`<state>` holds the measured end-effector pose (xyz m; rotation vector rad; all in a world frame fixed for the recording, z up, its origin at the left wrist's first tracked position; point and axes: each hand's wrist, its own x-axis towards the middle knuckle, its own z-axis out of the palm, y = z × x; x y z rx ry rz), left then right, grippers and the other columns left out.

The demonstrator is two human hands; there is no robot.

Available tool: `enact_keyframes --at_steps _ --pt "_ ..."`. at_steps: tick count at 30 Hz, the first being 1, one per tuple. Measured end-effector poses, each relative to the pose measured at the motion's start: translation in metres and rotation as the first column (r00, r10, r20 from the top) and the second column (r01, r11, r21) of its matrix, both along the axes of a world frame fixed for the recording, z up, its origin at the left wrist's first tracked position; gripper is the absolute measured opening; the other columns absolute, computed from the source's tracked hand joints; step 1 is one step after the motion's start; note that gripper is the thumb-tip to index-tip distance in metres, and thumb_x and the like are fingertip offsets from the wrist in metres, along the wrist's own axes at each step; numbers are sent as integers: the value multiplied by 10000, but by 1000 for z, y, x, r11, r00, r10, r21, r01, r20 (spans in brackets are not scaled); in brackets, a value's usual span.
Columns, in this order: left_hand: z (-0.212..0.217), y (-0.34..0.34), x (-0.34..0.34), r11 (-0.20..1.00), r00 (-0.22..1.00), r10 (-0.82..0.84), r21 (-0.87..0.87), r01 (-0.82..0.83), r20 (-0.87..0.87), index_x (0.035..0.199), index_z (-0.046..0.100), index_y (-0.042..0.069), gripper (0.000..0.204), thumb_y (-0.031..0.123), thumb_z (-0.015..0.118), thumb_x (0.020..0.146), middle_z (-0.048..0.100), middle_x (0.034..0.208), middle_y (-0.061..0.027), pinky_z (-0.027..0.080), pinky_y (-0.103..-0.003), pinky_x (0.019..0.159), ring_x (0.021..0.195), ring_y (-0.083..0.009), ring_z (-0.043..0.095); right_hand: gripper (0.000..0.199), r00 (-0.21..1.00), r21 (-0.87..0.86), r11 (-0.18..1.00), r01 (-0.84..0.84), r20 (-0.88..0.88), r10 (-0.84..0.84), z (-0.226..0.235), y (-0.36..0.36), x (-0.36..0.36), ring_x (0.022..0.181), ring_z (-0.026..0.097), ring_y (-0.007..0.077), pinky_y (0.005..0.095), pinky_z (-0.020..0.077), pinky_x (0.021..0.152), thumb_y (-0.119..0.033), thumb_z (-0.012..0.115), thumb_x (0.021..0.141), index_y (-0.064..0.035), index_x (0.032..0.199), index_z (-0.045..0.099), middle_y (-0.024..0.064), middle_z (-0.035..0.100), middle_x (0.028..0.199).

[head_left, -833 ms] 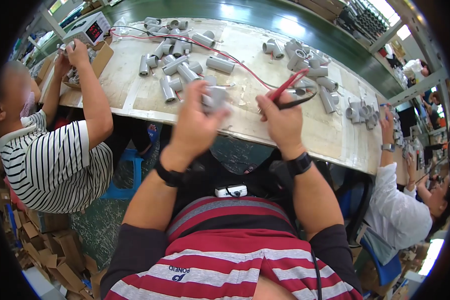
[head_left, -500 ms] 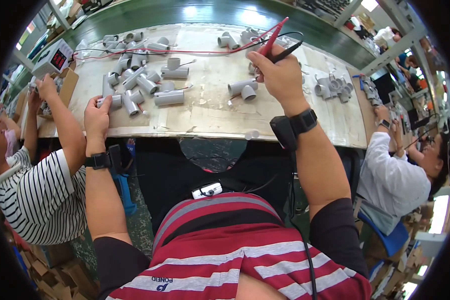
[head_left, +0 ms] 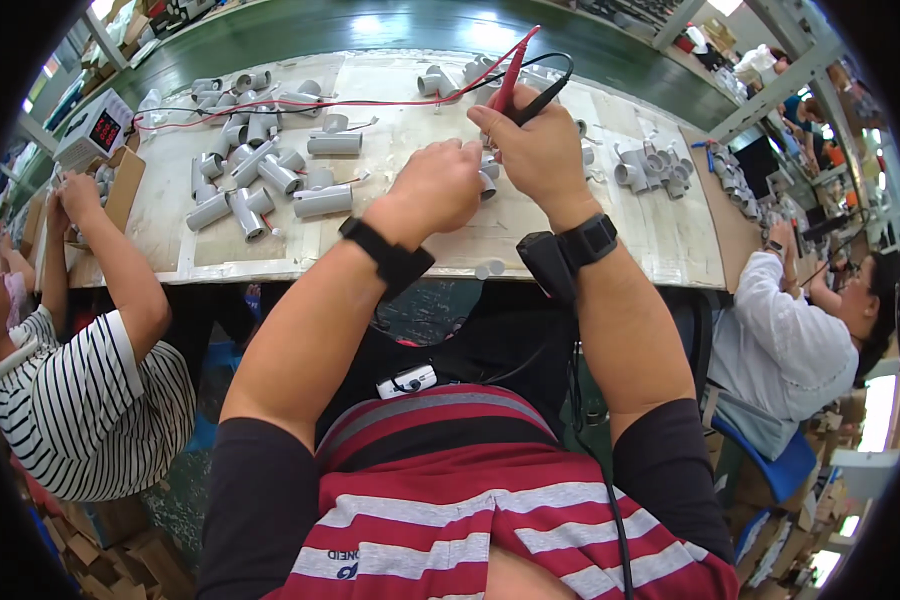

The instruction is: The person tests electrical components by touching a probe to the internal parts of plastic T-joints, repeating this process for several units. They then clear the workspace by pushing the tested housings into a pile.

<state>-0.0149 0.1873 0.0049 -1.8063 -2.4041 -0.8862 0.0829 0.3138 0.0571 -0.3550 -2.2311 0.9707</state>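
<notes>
My right hand [head_left: 542, 150] is closed round a pair of test probes, a red probe [head_left: 511, 78] and a black probe [head_left: 538, 105], their tail ends and leads rising above the fist. Beside it, my left hand [head_left: 435, 190] has its fingers curled over a grey tee pipe fitting [head_left: 487, 186]. Only the right end of that fitting shows; the fingertips and the rest of it are hidden. Left of this hand lie more grey tee fittings, among them one with a short wire [head_left: 323, 201] and another behind it [head_left: 335, 143].
A heap of grey fittings [head_left: 260, 165] covers the table's left part; another cluster [head_left: 655, 170] lies at right. The red lead runs left to a meter with a lit red display [head_left: 105, 128]. Co-workers sit at left, in a striped shirt [head_left: 90, 400], and right, in white [head_left: 790, 335].
My left hand has left a fitting in the left heap and crossed right to the tee beside my right hand. The right hand, still holding the probes, has shifted slightly left in view.
</notes>
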Motion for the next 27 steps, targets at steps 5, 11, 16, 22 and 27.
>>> enact_keyframes --at_steps 5,11,16,22,27 --pt "11 17 -1 985 994 -22 -166 39 107 1214 645 -43 462 245 751 869 721 1072 -267 565 -505 887 979 -433 703 196 999 -92 994 53 13 -52 -1 6 23 622 604 69 244 494 538 -223 791 941 -44 931 711 8 681 735" --pt "13 -18 2 945 892 143 -328 7 429 1203 634 -38 463 208 803 850 730 1005 -200 558 -414 836 923 -330 708 179 998 -446 895 8 -55 -36 -15 0 21 618 618 81 241 497 526 -198 776 955 -33 924 715 24 692 748" --pt "-20 -71 2 948 513 63 110 -299 856 1172 651 -48 426 170 813 844 737 966 -136 553 -321 762 867 -201 694 171 995 -655 754 -53 -99 -16 -44 -28 13 609 619 85 232 489 517 -182 763 967 -23 928 711 26 685 748" --pt "-34 -90 14 896 493 -27 240 -374 870 1176 652 -29 363 115 811 884 752 983 -78 548 -273 748 872 -113 688 169 999 -685 728 -34 -2 45 -70 -60 10 581 602 77 234 476 501 -174 760 971 -24 929 694 16 672 743" --pt "-31 -90 21 871 518 -42 285 -399 854 1174 655 -17 349 114 816 894 754 973 -74 559 -280 754 852 -119 700 165 999 -580 815 -5 24 23 -78 -60 12 566 584 67 235 465 498 -167 756 975 -26 929 684 8 662 738"
